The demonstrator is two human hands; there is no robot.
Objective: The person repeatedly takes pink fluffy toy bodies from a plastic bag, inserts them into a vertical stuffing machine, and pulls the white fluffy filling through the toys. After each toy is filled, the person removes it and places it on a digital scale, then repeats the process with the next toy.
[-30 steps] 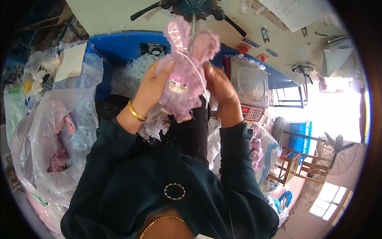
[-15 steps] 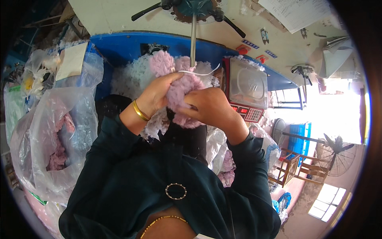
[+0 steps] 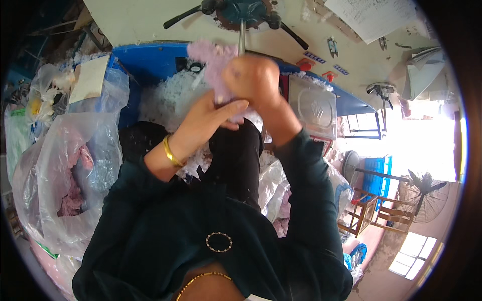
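Note:
A fluffy pink plush toy [image 3: 215, 65] is up beside the thin metal tube [image 3: 242, 39] that comes from the machine on the table. My right hand [image 3: 253, 80], blurred by motion, is closed at the plush's right side, over the tube's near end. Below it, my left hand [image 3: 211, 116] wraps the plush's lower part, its thumb pointing right under my right hand. Both hands hide much of the plush, and I cannot tell whether the tube is inside it. White stuffing [image 3: 173, 95] lies heaped behind and to the left, in the blue trough [image 3: 145, 57].
At right stands a red scale with a clear tray [image 3: 314, 105]. A clear plastic bag [image 3: 50, 175] with pink plush pieces is on the left. The table [image 3: 135, 22] bears black machine handles [image 3: 183, 16], snips [image 3: 333, 47] and papers [image 3: 374, 17]. A fan [image 3: 422, 195] stands far right.
The plush has moved up and away from me along the tube. My right hand rose with it and turned over; my left hand shifted to its lower part. The white strip has gone from sight.

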